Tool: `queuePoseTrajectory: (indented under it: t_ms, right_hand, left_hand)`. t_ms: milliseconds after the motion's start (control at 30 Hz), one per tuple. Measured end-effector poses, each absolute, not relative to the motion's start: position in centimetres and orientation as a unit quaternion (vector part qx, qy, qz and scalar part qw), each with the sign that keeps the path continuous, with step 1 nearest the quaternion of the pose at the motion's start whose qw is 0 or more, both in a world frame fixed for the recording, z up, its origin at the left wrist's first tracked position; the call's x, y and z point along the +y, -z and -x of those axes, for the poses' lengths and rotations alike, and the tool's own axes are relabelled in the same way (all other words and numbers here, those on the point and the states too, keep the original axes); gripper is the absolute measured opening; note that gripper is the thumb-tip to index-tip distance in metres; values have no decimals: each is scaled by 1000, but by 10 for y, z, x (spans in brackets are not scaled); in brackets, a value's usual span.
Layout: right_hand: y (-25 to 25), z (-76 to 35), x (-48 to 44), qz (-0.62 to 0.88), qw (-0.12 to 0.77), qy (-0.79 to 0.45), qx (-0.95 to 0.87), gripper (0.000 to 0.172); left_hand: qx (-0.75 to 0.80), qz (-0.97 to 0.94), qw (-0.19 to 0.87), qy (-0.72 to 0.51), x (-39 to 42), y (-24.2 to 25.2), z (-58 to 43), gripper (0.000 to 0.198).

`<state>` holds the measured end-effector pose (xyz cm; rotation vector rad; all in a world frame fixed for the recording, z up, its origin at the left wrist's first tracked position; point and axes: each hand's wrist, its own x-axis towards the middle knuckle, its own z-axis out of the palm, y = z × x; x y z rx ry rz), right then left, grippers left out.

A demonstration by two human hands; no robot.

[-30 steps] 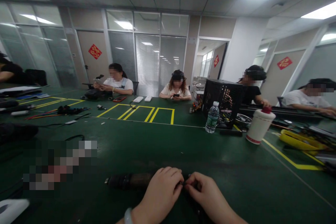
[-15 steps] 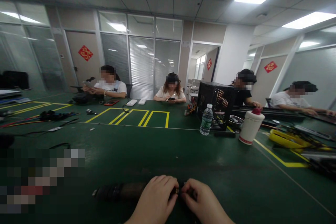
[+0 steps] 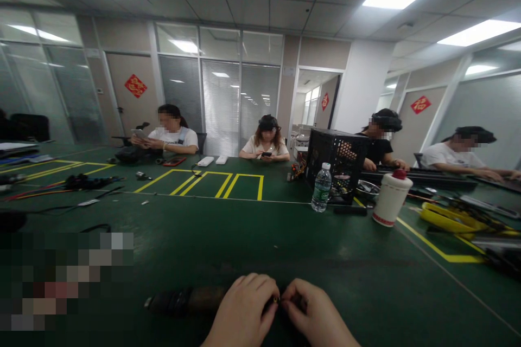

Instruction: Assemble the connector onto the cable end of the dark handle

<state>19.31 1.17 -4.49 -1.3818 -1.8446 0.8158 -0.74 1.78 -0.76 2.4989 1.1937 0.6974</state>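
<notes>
While I watch from afar, left hand [image 3: 244, 309] and right hand [image 3: 315, 315] meet at near side of green desk [image 3: 252, 244]. Fingers [image 3: 266, 288] curl close, pinching small metal tip [image 3: 276, 299] of dark cylindrical bundle [image 3: 183, 301], which lies on desk, left of hands. Water bottle [image 3: 321, 187], white bottle [image 3: 391, 199], black mesh crate [image 3: 336, 165] stand well ahead.
</notes>
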Motion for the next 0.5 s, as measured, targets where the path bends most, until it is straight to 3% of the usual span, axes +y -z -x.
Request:
queuePoseTrajectory:
  t_ms: [300,500]
  right_hand:
    - [37,-192,7,542,317,-314,-712,17]
    - [46,-194,10,534,346,-317,-703,11]
  left_hand:
    - [421,-864,140,-238,18,8,7,20]
    - [421,-865,139,-234,18,7,7,20]
